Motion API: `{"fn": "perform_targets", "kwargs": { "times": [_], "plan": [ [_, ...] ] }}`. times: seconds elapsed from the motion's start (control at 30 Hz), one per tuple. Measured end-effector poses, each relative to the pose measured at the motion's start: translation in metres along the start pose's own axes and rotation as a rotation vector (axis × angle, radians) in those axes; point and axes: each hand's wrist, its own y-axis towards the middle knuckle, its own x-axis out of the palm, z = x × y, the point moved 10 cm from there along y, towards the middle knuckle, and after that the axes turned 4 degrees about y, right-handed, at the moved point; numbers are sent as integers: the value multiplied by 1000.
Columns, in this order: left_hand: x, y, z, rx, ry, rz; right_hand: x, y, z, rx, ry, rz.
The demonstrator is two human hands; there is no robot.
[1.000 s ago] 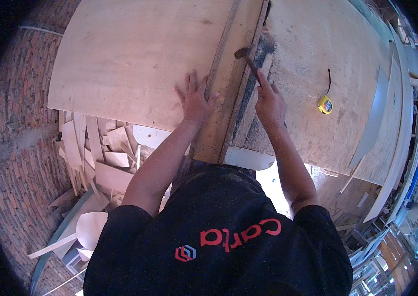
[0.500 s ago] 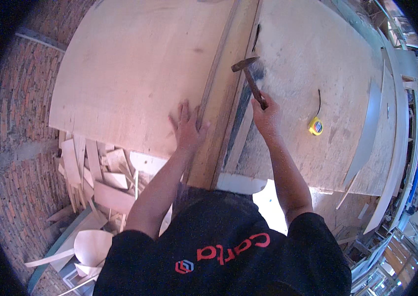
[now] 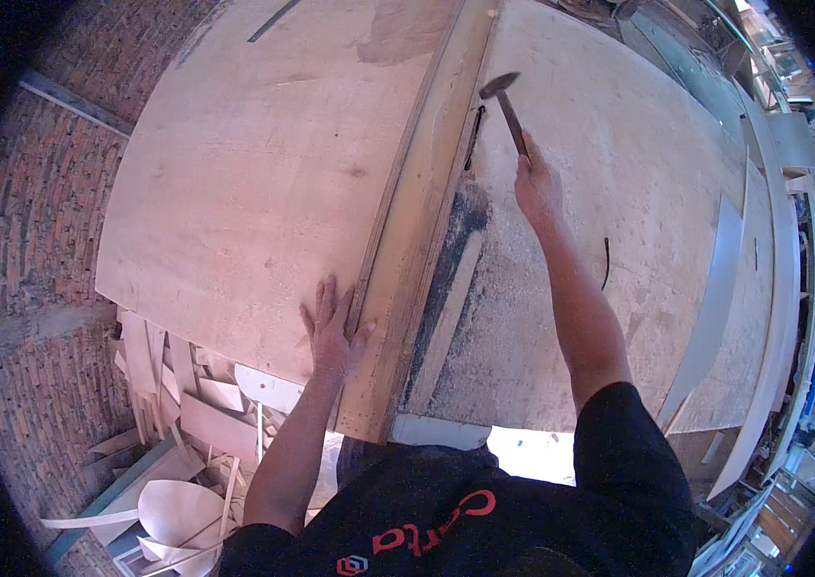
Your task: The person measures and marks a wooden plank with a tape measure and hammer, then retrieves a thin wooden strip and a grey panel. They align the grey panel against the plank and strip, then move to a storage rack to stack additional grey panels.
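Left hand (image 3: 334, 338), lower centre of frame: fingers spread, lying over pale plywood sheet (image 3: 234, 212), thumb at long wooden beam (image 3: 421, 192). Right hand (image 3: 538, 189), upper part, right of centre: closed around handle of hammer (image 3: 512, 117). Hammer head: upper centre, beside the beam.

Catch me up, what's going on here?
Someone is working at a wide wooden surface with a long wooden strip lying across it. The right grip is closed around the handle of a hammer, whose head is just right of the strip in this view. The left grip is open, fingers spread on the surface beside the strip, thumb over its edge. Wood offcuts are heaped at lower left.
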Motion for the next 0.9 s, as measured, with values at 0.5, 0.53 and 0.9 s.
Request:
{"fn": "perform_targets", "kwargs": {
  "times": [0.5, 0.53, 0.9],
  "plan": [
    [2, 0, -2, -40, 54, -52, 44, 70, -30, -236, -264, -44],
    [2, 0, -2, -31, 55, -42, 41, 68, -31, -239, -219, -13],
    [1, -8, -10, -53, 19, -4, 105, 48, -121, -82, 707, -463]
  ]
}}
